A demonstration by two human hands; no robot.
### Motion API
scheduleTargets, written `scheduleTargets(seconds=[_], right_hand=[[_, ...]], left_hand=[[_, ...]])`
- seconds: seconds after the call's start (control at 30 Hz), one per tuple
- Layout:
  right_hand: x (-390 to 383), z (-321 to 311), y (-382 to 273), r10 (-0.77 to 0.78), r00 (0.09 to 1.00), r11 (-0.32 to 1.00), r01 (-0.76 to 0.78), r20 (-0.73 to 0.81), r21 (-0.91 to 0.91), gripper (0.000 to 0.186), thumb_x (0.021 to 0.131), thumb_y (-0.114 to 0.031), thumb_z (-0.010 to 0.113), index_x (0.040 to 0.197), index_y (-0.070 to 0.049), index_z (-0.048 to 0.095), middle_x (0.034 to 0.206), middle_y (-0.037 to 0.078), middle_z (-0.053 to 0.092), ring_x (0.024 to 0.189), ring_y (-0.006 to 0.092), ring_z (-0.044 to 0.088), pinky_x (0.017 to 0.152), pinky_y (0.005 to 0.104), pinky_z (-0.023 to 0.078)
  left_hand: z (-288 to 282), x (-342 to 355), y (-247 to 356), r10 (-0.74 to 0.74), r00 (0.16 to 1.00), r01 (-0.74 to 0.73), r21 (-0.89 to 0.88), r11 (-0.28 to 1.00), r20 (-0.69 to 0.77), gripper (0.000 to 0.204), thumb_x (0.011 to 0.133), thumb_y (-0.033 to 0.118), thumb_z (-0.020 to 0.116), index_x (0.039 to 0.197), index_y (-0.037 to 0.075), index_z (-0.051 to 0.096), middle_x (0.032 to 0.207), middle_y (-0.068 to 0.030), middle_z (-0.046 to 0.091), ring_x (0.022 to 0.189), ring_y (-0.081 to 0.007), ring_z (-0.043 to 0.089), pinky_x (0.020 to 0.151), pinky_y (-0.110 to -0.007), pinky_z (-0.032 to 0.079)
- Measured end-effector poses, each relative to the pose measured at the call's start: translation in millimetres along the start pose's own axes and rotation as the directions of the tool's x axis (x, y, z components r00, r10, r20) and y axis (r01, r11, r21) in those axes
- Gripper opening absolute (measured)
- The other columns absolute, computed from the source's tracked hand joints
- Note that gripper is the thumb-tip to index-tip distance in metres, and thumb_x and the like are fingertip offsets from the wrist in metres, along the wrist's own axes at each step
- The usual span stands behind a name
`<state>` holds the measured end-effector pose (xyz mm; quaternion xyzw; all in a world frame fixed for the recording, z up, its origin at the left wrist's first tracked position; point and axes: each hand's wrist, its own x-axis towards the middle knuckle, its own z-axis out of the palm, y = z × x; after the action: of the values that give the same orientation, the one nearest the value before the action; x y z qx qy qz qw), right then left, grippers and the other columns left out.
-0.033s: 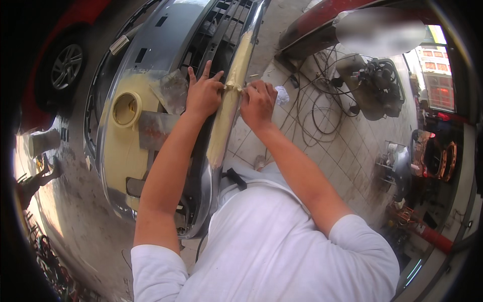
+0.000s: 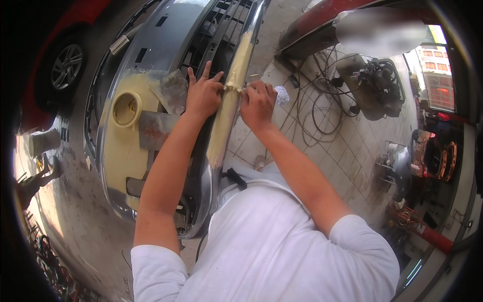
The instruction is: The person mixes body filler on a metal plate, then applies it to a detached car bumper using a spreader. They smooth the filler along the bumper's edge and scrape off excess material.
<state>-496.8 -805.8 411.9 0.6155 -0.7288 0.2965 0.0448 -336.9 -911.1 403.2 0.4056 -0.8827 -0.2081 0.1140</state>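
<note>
Workpiece: grey bumper cover (image 2: 163,43), lying from the upper centre to the lower left of the frame. Its narrow edge rail (image 2: 259,16) runs down the upper centre and carries a long band of yellow body filler (image 2: 222,132).

Grip state: the left hand (image 2: 203,98) is on the left side of the rail, thumb and index finger apparently closed on one end of a thin spreader (image 2: 233,88); its other fingers are extended. The right hand (image 2: 257,99), on the right side, appears closed on the opposite end with its fingers curled. The spreader crosses the rail; its material cannot be determined.

Step in hand (judged): shaping the filler to the rail profile. A ridge of filler stands at the spreader.

Next move (judged): this calls for a straight pull along the rail, both ends level and under equal pressure. Uneven pressure could leave a step or gouge in the filler.
</note>
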Motion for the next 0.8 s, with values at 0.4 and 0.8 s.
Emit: scheduleTargets(seconds=[0.4,0.8], right_hand=[[-17.2,-14.8,-11.5,-0.047,0.998,0.998,0.045,0.039,0.043,0.004,0.081,-0.007,0.075,0.083,-0.006,0.072,0.102,0.007,0.065,0.104,0.0311,0.057,0.095,0.0466,0.038],[-45.4,-36.6,-26.9,-0.129,0.987,0.984,0.115,0.096,0.134,0.007,0.079,-0.006,0.076,0.083,-0.007,0.07,0.099,0.007,0.065,0.102,0.0307,0.058,0.094,0.0467,0.039]], left_hand=[[-6.8,-28.8,1.3,0.025,1.0,-0.026,-0.032,0.999,-0.005,0.016,0.093,0.016,0.07,0.099,0.017,0.084,0.147,-0.0025,0.065,0.16,-0.0273,0.028,0.128,-0.068,0.002],[-16.1,-73.5,7.4,0.098,0.995,-0.098,-0.032,0.995,0.003,0.016,0.091,0.009,0.069,0.097,0.013,0.083,0.148,-0.0064,0.064,0.161,-0.0268,0.027,0.129,-0.065,0.001]])
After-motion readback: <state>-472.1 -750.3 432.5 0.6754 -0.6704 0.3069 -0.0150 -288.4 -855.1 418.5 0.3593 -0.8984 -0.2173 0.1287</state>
